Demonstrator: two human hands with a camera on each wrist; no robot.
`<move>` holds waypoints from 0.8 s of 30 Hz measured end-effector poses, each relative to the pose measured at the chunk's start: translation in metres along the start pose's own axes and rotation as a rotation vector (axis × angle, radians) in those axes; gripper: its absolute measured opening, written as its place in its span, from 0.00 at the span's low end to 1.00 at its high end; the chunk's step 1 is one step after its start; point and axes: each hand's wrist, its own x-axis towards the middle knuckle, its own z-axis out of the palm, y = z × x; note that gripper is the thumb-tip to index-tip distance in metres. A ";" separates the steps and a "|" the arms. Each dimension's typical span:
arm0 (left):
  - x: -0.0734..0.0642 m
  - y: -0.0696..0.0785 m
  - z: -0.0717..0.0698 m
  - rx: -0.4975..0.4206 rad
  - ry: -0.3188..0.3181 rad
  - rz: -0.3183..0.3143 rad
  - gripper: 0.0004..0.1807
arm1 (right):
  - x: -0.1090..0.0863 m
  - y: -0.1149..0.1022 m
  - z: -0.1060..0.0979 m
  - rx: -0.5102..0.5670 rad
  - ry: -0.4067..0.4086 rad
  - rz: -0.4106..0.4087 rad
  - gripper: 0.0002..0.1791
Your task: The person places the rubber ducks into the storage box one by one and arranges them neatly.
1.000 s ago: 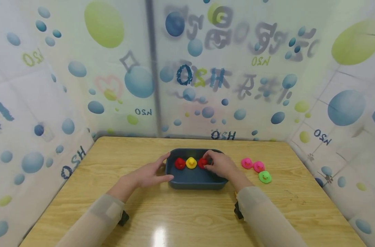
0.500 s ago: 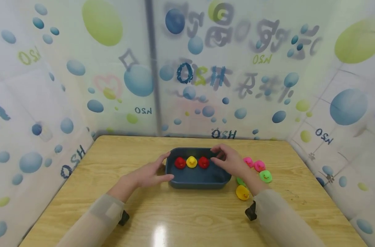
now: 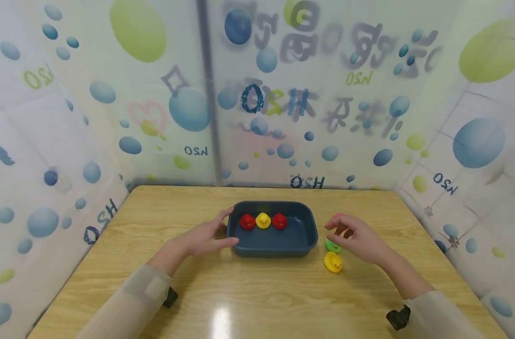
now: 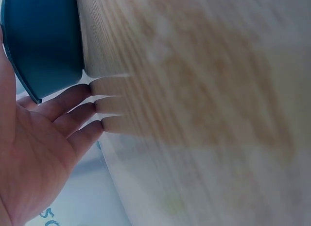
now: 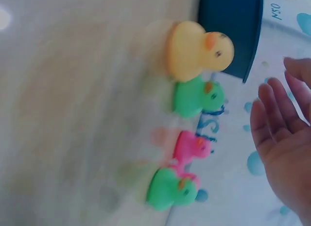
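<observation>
A dark blue tray (image 3: 274,244) stands on the table with a red toy duck (image 3: 247,222), a yellow toy duck (image 3: 263,221) and a second red toy duck (image 3: 279,221) in a row. My left hand (image 3: 204,238) rests at its left end, thumb by the front rim, fingers extended along the side. Holding nothing, my right hand (image 3: 359,238) hovers over the loose ducks to the tray's right, fingers loosely bent. Below it are a green duck (image 3: 333,246) and a yellow duck (image 3: 333,262). A pink duck (image 5: 190,146) and another green duck (image 5: 167,189) show in the right wrist view.
The wooden table (image 3: 257,301) meets a patterned curtain (image 3: 257,141) at the back and sides. In the head view, my right hand covers most of the pink ducks and the far green one. Dark wrist cameras (image 3: 398,318) sit under both sleeves.
My right hand has let go of the right-hand red duck in the tray and moved right, over the loose ducks. My left hand has stayed at the tray's left end.
</observation>
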 end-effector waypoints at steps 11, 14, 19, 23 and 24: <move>0.000 0.002 -0.001 -0.002 -0.002 0.000 0.57 | -0.037 0.027 -0.005 0.089 -0.261 0.058 0.15; 0.000 0.001 -0.001 -0.003 -0.001 -0.005 0.57 | -0.038 0.032 -0.003 0.094 -0.283 0.060 0.16; 0.000 0.002 -0.001 -0.012 -0.002 -0.004 0.57 | -0.038 0.034 0.001 0.094 -0.278 0.073 0.17; -0.001 0.003 -0.001 -0.008 -0.001 -0.003 0.57 | -0.037 0.033 0.004 0.094 -0.273 0.068 0.17; -0.001 0.003 -0.001 -0.008 0.000 -0.004 0.57 | -0.037 0.033 0.004 0.091 -0.271 0.067 0.17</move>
